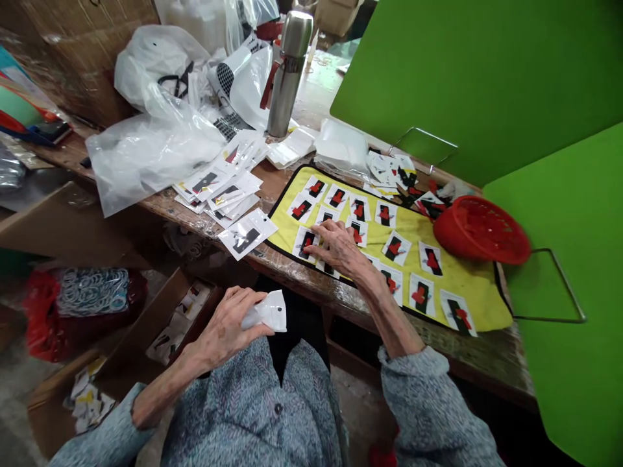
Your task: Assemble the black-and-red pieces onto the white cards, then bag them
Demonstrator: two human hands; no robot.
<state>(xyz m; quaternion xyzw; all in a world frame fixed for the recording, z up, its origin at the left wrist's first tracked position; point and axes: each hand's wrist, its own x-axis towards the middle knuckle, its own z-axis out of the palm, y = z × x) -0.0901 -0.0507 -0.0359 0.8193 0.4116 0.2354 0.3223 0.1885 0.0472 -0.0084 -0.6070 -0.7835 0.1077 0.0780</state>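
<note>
My left hand [228, 327] is closed around a white plastic packet [271, 311] with a small dark hole, held over my lap. Over the yellow cloth [467, 292] reaches my right hand [339, 246], fingers spread and bent, the fingertips at the small cards. Beside its fingertips lies a white card with a red and black piece [306, 243]. Several similar cards are laid out across the cloth, such as one at the right end [458, 312]. A pile of white packets [226, 185] sits left of the cloth, one packet [247, 232] at the table edge.
A steel thermos [291, 74] stands behind the cloth, near clear plastic bags [156, 139]. On the cloth's right end rests a red basket [479, 230], by green panels [467, 84]. Open cardboard boxes [139, 324] and a bag of rings [92, 292] are at the lower left.
</note>
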